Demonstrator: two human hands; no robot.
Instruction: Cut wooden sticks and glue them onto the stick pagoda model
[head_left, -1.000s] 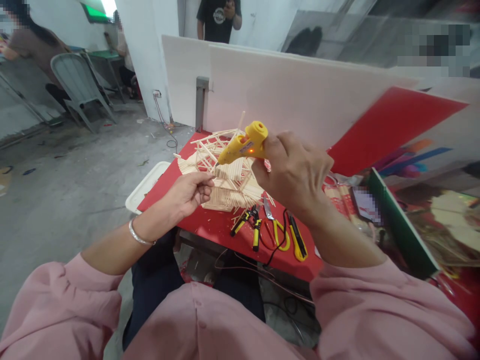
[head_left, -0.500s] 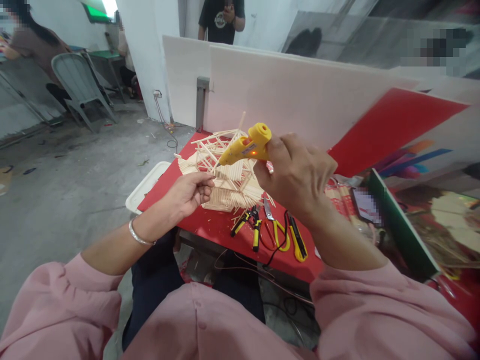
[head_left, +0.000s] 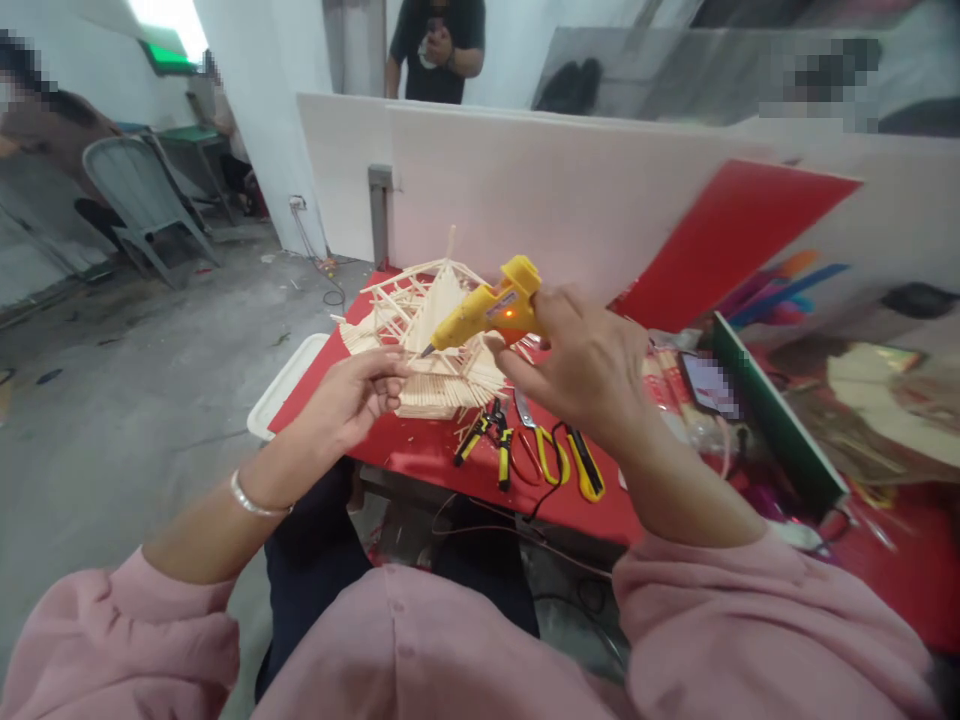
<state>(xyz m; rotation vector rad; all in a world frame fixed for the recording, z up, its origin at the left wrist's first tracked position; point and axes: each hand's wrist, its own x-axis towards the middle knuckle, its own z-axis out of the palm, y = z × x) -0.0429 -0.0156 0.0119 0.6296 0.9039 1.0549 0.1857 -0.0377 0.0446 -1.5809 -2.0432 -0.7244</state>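
My right hand [head_left: 585, 360] is wrapped round a yellow hot glue gun [head_left: 484, 312], its small orange light glowing. The gun's dark nozzle points down and left, close to the fingertips of my left hand [head_left: 358, 395]. Those fingers are pinched on what looks like a thin wooden stick [head_left: 415, 357], mostly hidden by them. Just behind and below the nozzle stands a model built of pale wooden sticks [head_left: 439, 300], with an open lattice and a slatted base. It rests on the red tabletop [head_left: 420, 445].
Yellow-and-black wire strippers [head_left: 480, 435], scissors [head_left: 553, 455] and a yellow utility knife [head_left: 586, 465] lie along the near edge. A phone [head_left: 709, 385] and a green-sided box [head_left: 780, 420] are at right. White boards [head_left: 540, 190] stand behind; a person [head_left: 439, 50] is beyond them.
My view has shifted slightly. The glue gun's nozzle has come down and left, still by my left fingertips. Both hands appear a little further left, and a flat stick panel shows more clearly.
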